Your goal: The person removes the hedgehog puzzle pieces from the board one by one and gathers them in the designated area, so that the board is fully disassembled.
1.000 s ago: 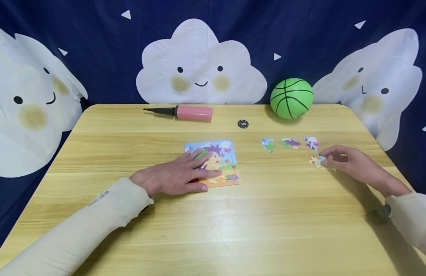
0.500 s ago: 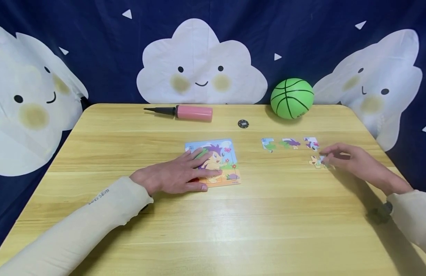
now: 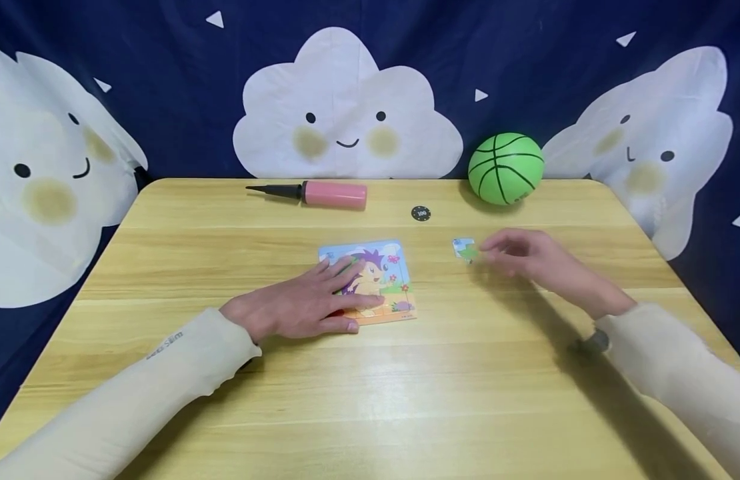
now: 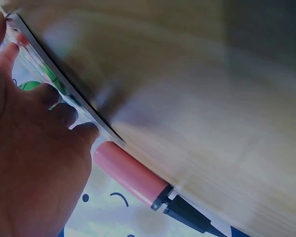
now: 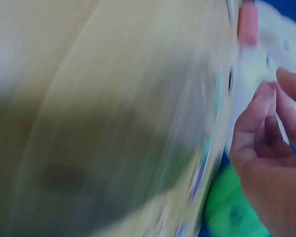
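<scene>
My left hand [image 3: 307, 300] rests flat, fingers spread, on a framed hedgehog puzzle [image 3: 397, 293] in the middle of the table. In the left wrist view the left hand [image 4: 34, 133] lies over the puzzle's edge. To the right, my right hand [image 3: 529, 260] hovers blurred above the table, fingers loosely bent. No piece shows between them. Its fingertips are just right of a loose blue-and-green puzzle piece [image 3: 463, 249]. The hand and wrist cover the place where other loose pieces lie. In the right wrist view the right hand [image 5: 271, 148] shows bent fingers, and the pieces are blurred.
A pink hand pump [image 3: 334, 195] with a black nozzle lies near the back edge. Behind the puzzle is a black chip [image 3: 421, 213] marked 100. A green ball [image 3: 505, 169] sits at the back right, before a dark blue cloud-patterned curtain [image 3: 406, 27].
My right hand has left the lower right puzzle piece, which it was pinching, and moved left toward the leftmost loose piece. The left hand stays on the framed puzzle.
</scene>
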A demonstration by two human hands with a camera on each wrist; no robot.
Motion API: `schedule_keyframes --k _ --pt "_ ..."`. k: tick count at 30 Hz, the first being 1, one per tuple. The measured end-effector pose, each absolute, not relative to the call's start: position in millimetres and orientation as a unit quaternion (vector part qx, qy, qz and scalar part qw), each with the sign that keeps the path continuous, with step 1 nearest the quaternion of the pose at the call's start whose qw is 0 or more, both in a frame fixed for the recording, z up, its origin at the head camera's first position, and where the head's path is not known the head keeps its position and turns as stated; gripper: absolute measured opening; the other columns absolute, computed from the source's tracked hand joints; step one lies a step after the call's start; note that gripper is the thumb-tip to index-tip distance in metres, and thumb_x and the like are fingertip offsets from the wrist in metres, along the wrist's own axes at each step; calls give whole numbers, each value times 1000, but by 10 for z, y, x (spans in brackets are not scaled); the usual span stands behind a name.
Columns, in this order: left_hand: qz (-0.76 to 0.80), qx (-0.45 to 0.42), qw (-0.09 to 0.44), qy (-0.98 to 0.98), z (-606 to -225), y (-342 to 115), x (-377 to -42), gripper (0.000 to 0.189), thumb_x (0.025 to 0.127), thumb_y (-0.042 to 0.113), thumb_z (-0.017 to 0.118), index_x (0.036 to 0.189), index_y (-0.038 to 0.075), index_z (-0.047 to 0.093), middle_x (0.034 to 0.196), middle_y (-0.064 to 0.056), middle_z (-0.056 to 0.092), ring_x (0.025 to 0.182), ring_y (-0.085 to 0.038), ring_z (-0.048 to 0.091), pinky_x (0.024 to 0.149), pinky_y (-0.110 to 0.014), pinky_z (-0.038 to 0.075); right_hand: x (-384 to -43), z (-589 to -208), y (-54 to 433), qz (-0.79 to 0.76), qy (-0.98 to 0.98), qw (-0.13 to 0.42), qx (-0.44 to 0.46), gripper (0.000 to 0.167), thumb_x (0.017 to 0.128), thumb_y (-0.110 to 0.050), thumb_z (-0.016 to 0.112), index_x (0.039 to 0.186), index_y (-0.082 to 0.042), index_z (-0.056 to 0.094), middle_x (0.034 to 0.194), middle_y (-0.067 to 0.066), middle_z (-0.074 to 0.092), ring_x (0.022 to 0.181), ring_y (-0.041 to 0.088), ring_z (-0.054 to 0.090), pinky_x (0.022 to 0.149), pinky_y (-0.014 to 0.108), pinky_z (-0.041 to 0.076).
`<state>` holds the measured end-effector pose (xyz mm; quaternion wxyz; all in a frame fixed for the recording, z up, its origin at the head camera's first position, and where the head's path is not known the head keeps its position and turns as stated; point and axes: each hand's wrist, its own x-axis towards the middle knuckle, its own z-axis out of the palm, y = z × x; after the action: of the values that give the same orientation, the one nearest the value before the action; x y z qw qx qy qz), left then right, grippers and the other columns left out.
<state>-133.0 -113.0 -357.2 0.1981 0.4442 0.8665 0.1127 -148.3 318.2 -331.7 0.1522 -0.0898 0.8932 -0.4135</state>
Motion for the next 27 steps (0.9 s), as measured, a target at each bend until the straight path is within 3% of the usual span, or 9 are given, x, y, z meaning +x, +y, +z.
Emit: schedule_keyframes --k 4,12,19,27 --pt "113 435 204 870 -3542 -1204 -1321 58 113 54 52 169 45 37 185 -11 2 172 -38 -2 138 -63 5 -1546 -3303 2697 -420 885 166 -113 28 107 -23 74 131 -8 74 121 15 75 101 26 72 84 33 63" --pt "101 407 222 880 -3506 -1365 -1252 57 114 56 49 168 51 34 186 -8 1 171 -40 -2 137 -63 12 -1699 -3394 1913 -416 878 178 -156 23 105 -14 74 127 -8 78 117 10 74 103 26 65 85 31 57" --pt "97 404 224 881 -3546 -1385 -1227 55 115 55 47 168 53 32 186 -6 4 172 -37 -4 137 -63 16 -1782 -3490 1560 -374 880 199 -213 34 101 -17 81 133 -9 77 128 9 76 113 24 66 103 40 55" --pt "110 407 221 880 -3533 -1395 -1214 55 115 52 47 168 51 34 186 -6 3 172 -38 -4 134 -67 19 -1808 -3509 1401 -335 890 207 -230 42 98 -20 84 137 -6 75 109 8 74 93 20 62 83 32 55"
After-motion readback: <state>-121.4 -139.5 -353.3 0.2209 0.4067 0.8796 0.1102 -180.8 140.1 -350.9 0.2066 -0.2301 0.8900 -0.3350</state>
